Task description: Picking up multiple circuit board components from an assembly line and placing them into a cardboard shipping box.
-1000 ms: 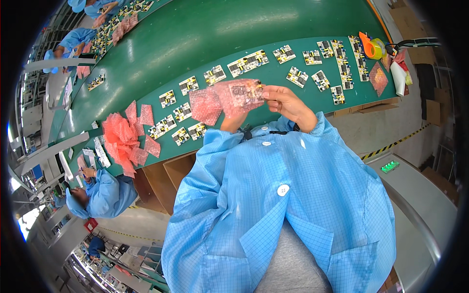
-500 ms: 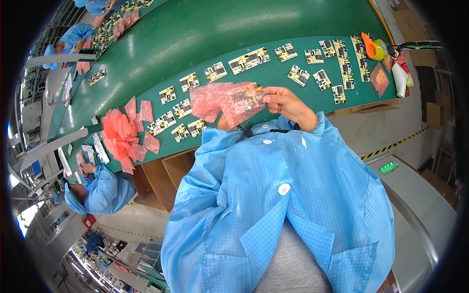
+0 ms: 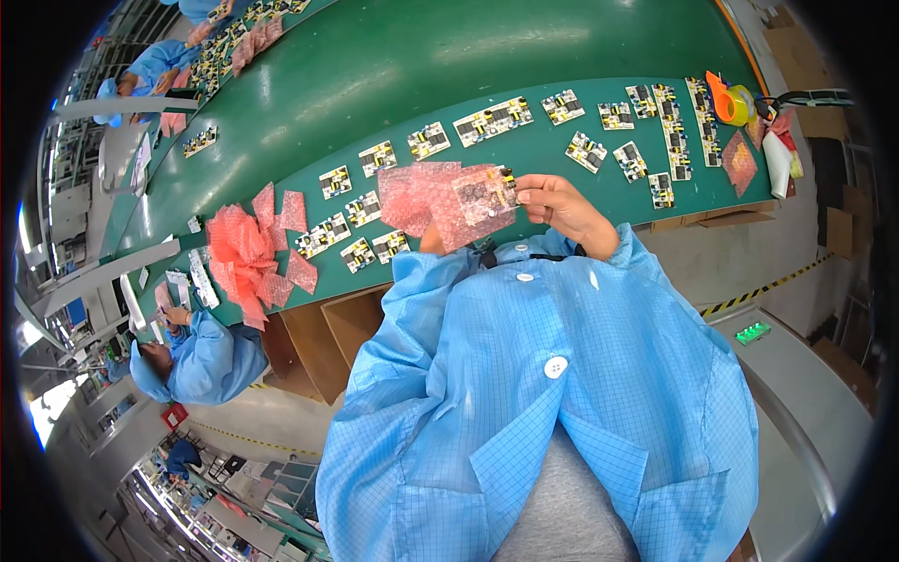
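Note:
Between finger and thumb, my right hand (image 3: 566, 214) pinches the right edge of a circuit board (image 3: 485, 193). Most of that board shows through a clear pink bubble-wrap bag (image 3: 459, 231), with its right end at the bag's mouth. My left hand (image 3: 432, 240) is mostly hidden behind the wrap and supports it from below; its fingers do not show. More pink bubble-wrap bags (image 3: 408, 187) hang at the left of the bagged board, by the same hand. Both hands are above the near edge of the green table (image 3: 375, 103).
Several loose circuit boards (image 3: 493, 122) lie in rows across the table. A pile of pink bubble wrap (image 3: 239, 245) sits at the left, near a co-worker in blue (image 3: 211, 361). At the far right are an orange tape dispenser (image 3: 723, 98) and a single pink bag (image 3: 739, 164).
The whole view has shifted slightly, so the table and hands appear a little further right and lower. My right hand keeps its pinch on the board, which stays in the bag.

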`<state>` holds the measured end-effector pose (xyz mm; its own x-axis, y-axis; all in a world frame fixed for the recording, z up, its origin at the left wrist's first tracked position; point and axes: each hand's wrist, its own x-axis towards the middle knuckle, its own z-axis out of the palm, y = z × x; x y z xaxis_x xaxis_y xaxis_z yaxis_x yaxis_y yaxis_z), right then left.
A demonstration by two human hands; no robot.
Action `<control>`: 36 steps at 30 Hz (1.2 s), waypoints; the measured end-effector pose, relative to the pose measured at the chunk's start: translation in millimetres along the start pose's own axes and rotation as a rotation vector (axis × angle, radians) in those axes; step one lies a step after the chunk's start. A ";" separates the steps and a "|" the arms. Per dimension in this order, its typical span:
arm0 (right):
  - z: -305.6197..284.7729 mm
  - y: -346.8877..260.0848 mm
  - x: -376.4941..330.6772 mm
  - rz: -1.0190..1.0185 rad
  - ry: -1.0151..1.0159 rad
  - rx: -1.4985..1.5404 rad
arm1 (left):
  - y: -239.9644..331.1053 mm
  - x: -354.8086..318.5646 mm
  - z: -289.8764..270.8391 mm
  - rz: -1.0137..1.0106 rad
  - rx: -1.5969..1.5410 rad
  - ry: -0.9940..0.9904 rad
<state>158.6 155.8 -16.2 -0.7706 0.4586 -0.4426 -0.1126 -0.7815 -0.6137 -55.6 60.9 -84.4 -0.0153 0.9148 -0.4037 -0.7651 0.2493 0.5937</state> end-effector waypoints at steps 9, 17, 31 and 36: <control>1.0 1.8 0.9 0.023 0.000 -0.029 | 3.7 -2.7 -8.8 -0.083 0.014 -0.044; -1.4 1.2 -0.5 0.006 -0.019 0.000 | -0.1 -2.0 -9.9 -0.100 0.018 0.008; 5.8 -2.0 -2.1 -0.021 -0.104 0.077 | -0.7 8.0 21.7 0.175 0.470 -0.163; 7.7 -6.3 -3.7 -0.040 -0.079 0.064 | 6.2 5.3 39.7 0.178 0.522 -0.159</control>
<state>157.3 155.8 -5.7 -0.8112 0.4575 -0.3643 -0.1824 -0.7898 -0.5856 -34.8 79.8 -55.2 0.0136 0.9835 -0.1802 -0.3398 0.1741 0.9242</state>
